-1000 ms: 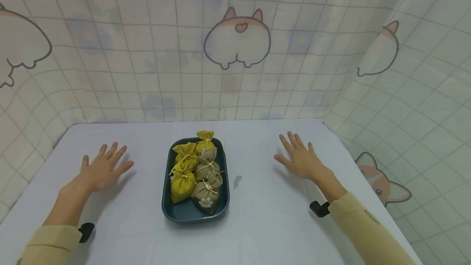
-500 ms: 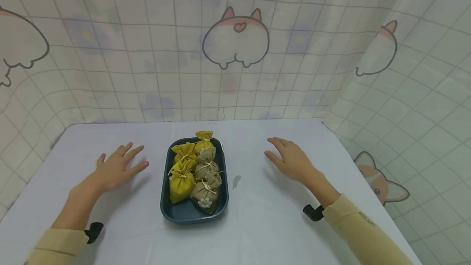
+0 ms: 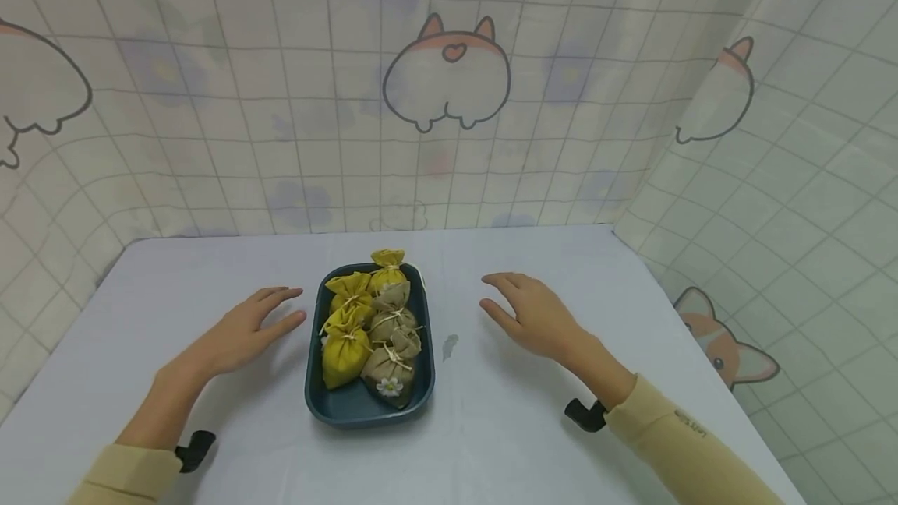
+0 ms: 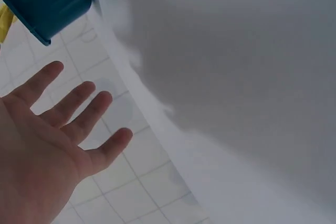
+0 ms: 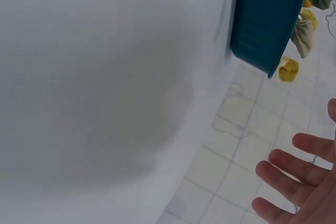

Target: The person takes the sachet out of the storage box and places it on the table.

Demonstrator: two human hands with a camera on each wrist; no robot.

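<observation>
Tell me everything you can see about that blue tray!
The tray is dark blue-green, a rectangle with rounded corners, raised walls and a thin rim, and looks like plastic. It sits flat on the white table, longer front to back than side to side, between the left hand and the right hand; neither touches it. Tied yellow bags and greyish-brown bags fill most of it, with bare floor at its near end.

Shining softly, casting blurry shadows from left hand (image 3: pixel 242 331) and right hand (image 3: pixel 537 319) onto desk (image 3: pixel 484 443); looking dimmer in wrist views.
</observation>
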